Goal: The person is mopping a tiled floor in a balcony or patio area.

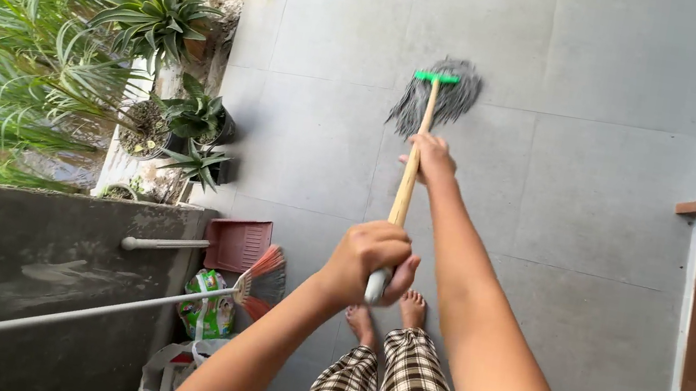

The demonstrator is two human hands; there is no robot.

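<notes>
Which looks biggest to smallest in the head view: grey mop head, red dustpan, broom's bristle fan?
1. Grey mop head.
2. Red dustpan and the broom's bristle fan look alike in size, so I won't rank them. The mop head lies farther from the camera, so true sizes stay unsure.

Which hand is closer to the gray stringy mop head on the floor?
The right hand. It grips the wooden handle partway down, not far from the mop head. The left hand holds the handle's top end, farther away.
</notes>
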